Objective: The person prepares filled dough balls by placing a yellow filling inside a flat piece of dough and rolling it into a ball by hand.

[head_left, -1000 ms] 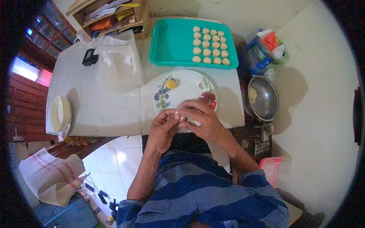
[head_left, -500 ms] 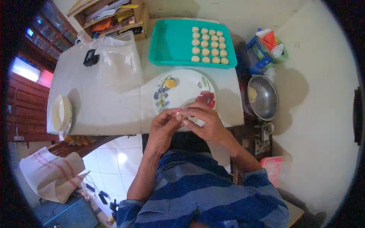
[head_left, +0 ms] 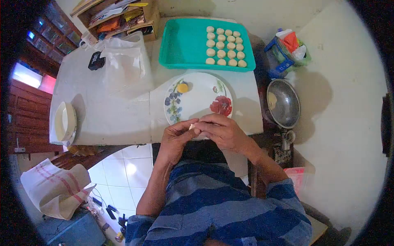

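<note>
Close to the table's front edge, my left hand (head_left: 174,139) and my right hand (head_left: 225,133) meet with fingertips pinched together. Between them a small pale piece of dough (head_left: 191,127) just shows; the fingers cover most of it. Under and beyond the hands lies a white plate (head_left: 197,92) with painted flowers. A small yellow round piece (head_left: 182,87) sits at its upper left. Farther back stands a green tray (head_left: 180,45), with several flat round dough pieces (head_left: 221,53) in rows on its right half.
Right of the table is a metal bowl (head_left: 289,108) with some dough (head_left: 271,99) inside. A plastic container with bags (head_left: 287,53) stands behind it. On the left are a pale round dish (head_left: 70,123), plastic sheets (head_left: 123,67), a black object (head_left: 96,61) and a wooden shelf (head_left: 119,20).
My right fingers have closed in over the dough piece, and the hands sit slightly lower. The plate and tray appear shifted slightly upward in view.
</note>
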Motion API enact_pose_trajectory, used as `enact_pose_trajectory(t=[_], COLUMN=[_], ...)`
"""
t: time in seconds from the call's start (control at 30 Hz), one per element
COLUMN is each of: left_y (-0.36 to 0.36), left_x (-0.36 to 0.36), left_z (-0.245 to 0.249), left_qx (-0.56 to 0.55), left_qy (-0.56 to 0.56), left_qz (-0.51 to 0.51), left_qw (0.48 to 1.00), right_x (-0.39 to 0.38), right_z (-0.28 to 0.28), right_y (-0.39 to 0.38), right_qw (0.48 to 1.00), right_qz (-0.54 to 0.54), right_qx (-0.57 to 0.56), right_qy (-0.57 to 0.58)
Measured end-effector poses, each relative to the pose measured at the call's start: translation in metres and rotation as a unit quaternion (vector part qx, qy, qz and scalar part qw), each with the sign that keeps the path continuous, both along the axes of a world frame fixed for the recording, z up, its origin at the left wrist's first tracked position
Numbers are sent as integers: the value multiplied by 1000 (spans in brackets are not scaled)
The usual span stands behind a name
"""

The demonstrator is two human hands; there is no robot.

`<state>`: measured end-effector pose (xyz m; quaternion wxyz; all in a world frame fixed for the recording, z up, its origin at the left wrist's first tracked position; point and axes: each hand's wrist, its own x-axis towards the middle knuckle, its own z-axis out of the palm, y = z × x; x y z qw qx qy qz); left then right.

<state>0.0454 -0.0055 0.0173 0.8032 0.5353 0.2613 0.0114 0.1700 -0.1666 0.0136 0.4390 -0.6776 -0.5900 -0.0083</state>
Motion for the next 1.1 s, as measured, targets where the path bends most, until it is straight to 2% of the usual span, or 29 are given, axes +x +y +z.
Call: enact_pose_trajectory(t=[0.2,0.3,0.43,0.5,0.53,0.6,0.63,0.7,0.73,0.8,0.83,0.93,1.0,1.1], left_y=[6,7,11,13,13,12,14,18,18,16,15,14,14,9], left_x=[-1,-1,-1,-1,-1,1,1,0,1,2,3,3,3,5], left_z=[-9,-9,-5,-1,-2,-7,-10,-16,-17,-17,-15,-12,-23,-19], left_qx=[84,82,70,54,54,26,26,-81,-80,-70,-69,-106,50,43], left_qy=[1,-9,10,42,44,11,12,-28,-26,-46,-45,-48,-102,-77], left_qz=[-47,-37,-22,-1,0,65,66,73,74,95,97,117,63,64], left_qw=[995,996,997,998,998,997,997,994,994,992,992,986,991,994], right_x=[6,10,27,43,49,60,68,81,83,82,79,62,42,20], right_z=[-15,-15,-22,-28,-29,-27,-30,-40,-43,-44,-41,-21,-9,4], right_y=[-10,-13,-11,-7,-4,1,4,6,7,10,11,11,14,17], right_qw=[997,993,995,991,991,969,970,965,966,946,947,965,981,983], right_qz=[20,23,16,-49,-48,-205,-204,-207,-205,-219,-217,-196,-114,-58], right_qx=[-51,-72,-83,-68,-68,-132,-132,-137,-137,-170,-169,-136,-68,-74], right_qy=[-50,-90,-56,-104,-103,30,31,-82,-79,-167,-165,-113,143,156])
